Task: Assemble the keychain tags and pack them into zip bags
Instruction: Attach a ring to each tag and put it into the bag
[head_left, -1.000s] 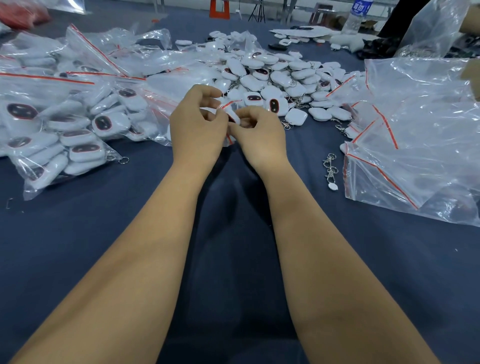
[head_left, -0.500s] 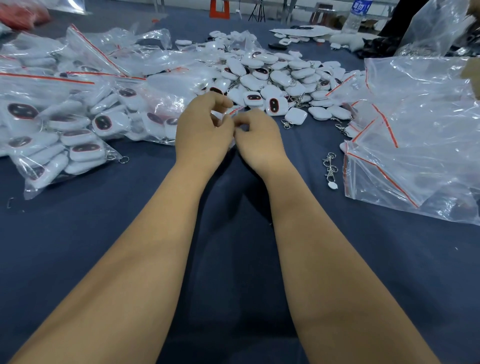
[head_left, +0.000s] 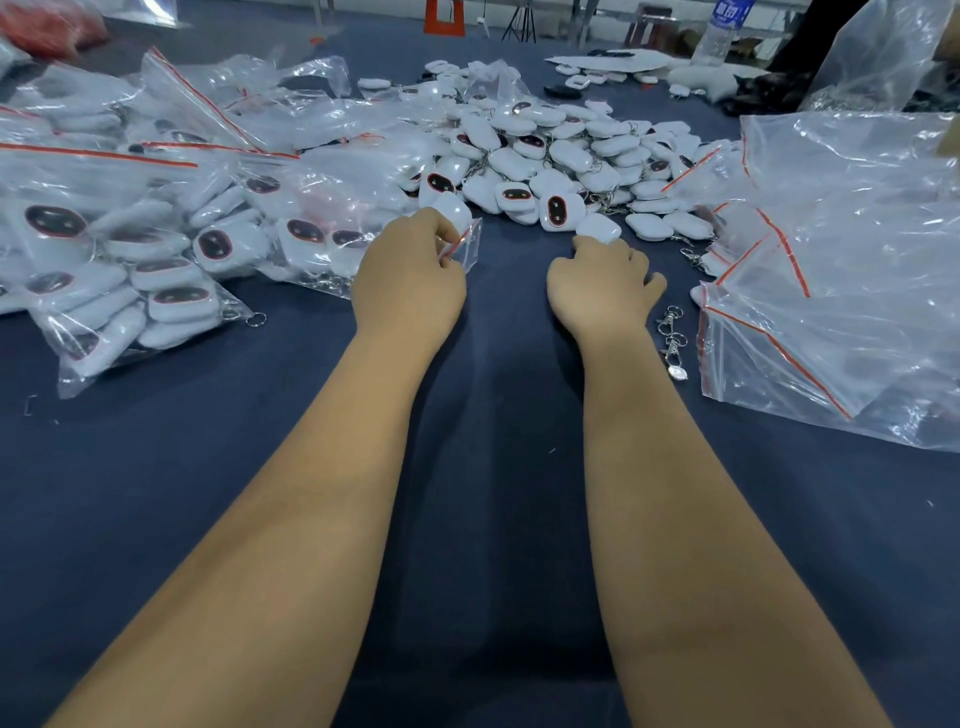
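Your left hand (head_left: 410, 275) pinches the small bag (head_left: 464, 244) by its seal, so it could slip. Your right hand (head_left: 602, 280), loose and empty, might snag neighbouring tags (head_left: 597, 228).

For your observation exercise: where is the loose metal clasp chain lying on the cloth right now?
In the head view, the metal clasp chain lies on the dark blue cloth, right of the right hand and wrist and left of the empty zip bags.

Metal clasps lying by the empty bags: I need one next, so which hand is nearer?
Right. The right hand sits just beside the metal clasps; the left hand is farther off.
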